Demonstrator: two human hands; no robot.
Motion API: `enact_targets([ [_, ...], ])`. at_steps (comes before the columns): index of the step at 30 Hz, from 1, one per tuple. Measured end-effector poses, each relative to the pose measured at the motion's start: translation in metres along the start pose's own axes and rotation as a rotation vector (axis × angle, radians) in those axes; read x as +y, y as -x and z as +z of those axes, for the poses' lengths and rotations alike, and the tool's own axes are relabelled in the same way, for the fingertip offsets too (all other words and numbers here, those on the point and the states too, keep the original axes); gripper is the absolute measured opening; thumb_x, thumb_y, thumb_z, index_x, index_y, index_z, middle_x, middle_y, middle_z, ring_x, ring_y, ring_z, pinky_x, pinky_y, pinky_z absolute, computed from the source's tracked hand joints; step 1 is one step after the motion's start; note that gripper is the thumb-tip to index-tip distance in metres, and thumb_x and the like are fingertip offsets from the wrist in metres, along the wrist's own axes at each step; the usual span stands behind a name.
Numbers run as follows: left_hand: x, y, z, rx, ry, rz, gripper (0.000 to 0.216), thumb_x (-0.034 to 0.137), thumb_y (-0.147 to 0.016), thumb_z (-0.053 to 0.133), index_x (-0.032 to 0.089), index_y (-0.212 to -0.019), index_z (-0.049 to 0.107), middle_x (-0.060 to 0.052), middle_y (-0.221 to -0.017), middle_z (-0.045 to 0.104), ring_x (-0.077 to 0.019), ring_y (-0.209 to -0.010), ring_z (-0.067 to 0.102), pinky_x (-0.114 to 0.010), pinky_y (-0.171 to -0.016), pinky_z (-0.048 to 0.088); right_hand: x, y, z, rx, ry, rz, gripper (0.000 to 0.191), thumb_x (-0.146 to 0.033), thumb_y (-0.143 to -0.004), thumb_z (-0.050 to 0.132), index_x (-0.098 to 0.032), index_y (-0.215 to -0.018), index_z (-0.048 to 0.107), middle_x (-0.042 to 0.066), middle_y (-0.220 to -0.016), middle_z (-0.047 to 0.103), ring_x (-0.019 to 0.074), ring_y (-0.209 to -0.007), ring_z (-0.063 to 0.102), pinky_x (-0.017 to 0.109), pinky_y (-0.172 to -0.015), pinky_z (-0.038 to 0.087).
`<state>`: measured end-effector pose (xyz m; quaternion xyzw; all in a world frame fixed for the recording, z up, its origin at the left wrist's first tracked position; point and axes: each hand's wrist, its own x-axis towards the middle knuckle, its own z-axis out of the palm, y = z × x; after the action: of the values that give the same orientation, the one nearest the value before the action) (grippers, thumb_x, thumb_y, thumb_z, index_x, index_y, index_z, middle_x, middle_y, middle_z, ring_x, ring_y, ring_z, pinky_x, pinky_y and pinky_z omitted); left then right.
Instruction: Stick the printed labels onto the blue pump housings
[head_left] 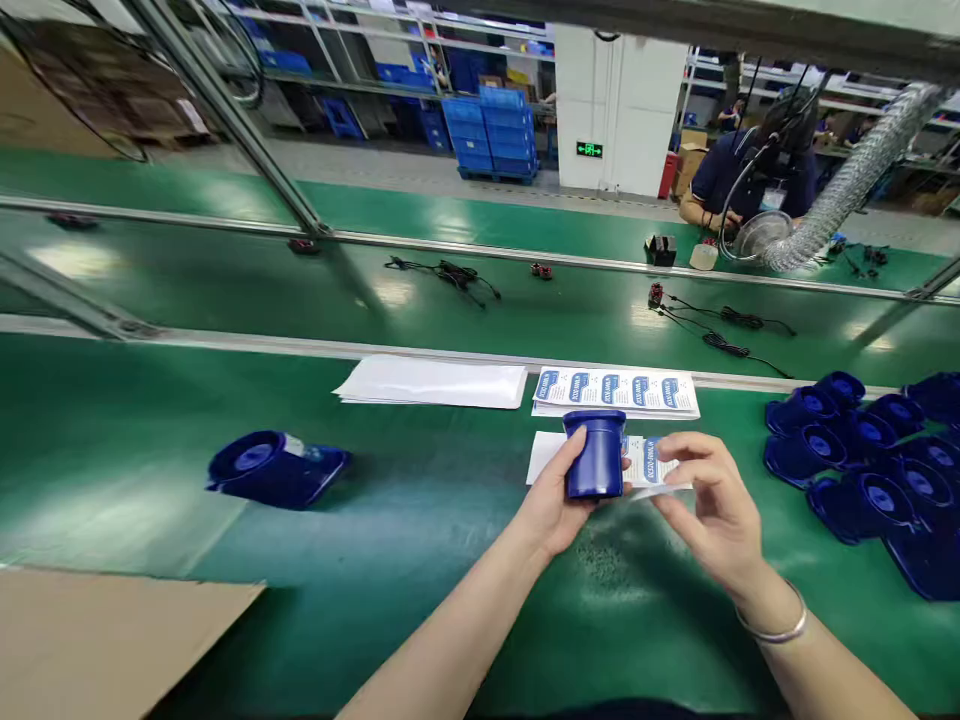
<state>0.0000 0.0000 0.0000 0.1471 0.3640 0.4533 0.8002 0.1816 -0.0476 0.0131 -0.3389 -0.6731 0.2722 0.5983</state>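
— Gripping what with the left hand [559, 500]?

— Wraps it round the blue housing [595, 455], thumb on the near wall, fingers curled behind. Holds it upright, seemingly lifted off the counter [420, 560], probably to leave the side wall bare toward the other hand.

— And with the right hand [712, 510]?

— Pinches a label [654, 465], blue print on white, between thumb and forefinger, the other fingers loosely spread. Brings the label's far end touching or just beside the housing's right wall; cannot tell whether stuck on yet.

— Why pinched by the edge only?

— Likely to spare the sticky face from the fingers and to leave most of the strip free.

— Anything under the hands?

— Just below and beyond the left hand, a short label sheet [546, 455], bare at its left end. Farther beyond both hands, a full label sheet [615, 390], laid flat within easy reach. Left of that, a stack of white sheets [431, 382].

— More of the blue parts?

— Heaped well to the right of the right hand, a heap of housings [862, 480]. Well to the left of the left hand, a lone housing [274, 468] on its side, seemingly set apart to avoid mixing the two lots.
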Motion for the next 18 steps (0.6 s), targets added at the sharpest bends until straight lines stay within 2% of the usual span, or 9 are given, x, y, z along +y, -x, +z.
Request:
enact_targets([
  [4, -0.004, -0.003, -0.018, -0.049, -0.018, 0.027, 0.041, 0.046, -0.098, 0.054, 0.011, -0.110, 0.070, -0.013, -0.089, 0.075, -0.0227, -0.077, 0.072, -0.035, -0.065, 0.062, 0.001, 0.003, 0.001, -0.196, -0.387, 0.093, 0.022, -0.008, -0.089, 0.070, -0.025, -0.101, 0.066, 0.003, -0.088, 0.064, 0.0184, -0.083, 0.061, 0.035, -0.075, 0.049],
  [8, -0.002, -0.003, -0.030, -0.147, -0.061, 0.037, 0.041, 0.043, -0.092, 0.065, 0.015, -0.122, 0.066, -0.012, -0.100, 0.076, -0.0271, -0.093, 0.073, -0.040, -0.082, 0.061, 0.005, 0.010, 0.000, -0.382, -0.551, 0.188, 0.022, -0.010, -0.084, 0.077, -0.024, -0.099, 0.070, 0.004, -0.085, 0.067, 0.0170, -0.076, 0.062, 0.032, -0.067, 0.050],
  [11, 0.001, -0.003, -0.034, -0.204, -0.065, 0.050, 0.042, 0.033, -0.086, 0.073, 0.017, -0.124, 0.065, -0.011, -0.108, 0.075, -0.0280, -0.103, 0.072, -0.040, -0.091, 0.058, 0.010, 0.014, -0.002, -0.410, -0.576, 0.236, 0.025, -0.010, -0.082, 0.079, -0.025, -0.101, 0.071, 0.004, -0.086, 0.068, 0.0167, -0.075, 0.063, 0.031, -0.067, 0.051],
  [15, 0.003, -0.003, -0.035, -0.161, -0.030, 0.082, 0.044, 0.038, -0.083, 0.075, 0.016, -0.121, 0.067, -0.011, -0.108, 0.075, -0.0276, -0.100, 0.071, -0.037, -0.084, 0.060, 0.015, 0.014, -0.006, -0.387, -0.599, 0.257, 0.031, -0.011, -0.082, 0.079, -0.028, -0.107, 0.072, 0.005, -0.087, 0.069, 0.0170, -0.077, 0.063, 0.031, -0.067, 0.051],
  [18, 0.003, -0.001, -0.035, -0.135, -0.005, 0.081, 0.052, 0.042, -0.083, 0.074, 0.021, -0.129, 0.064, -0.010, -0.114, 0.073, -0.0272, -0.100, 0.070, -0.037, -0.079, 0.062, 0.015, 0.013, -0.009, -0.404, -0.568, 0.237, 0.045, -0.014, -0.085, 0.078, -0.030, -0.126, 0.067, 0.004, -0.085, 0.067, 0.0168, -0.075, 0.062, 0.032, -0.069, 0.050],
])
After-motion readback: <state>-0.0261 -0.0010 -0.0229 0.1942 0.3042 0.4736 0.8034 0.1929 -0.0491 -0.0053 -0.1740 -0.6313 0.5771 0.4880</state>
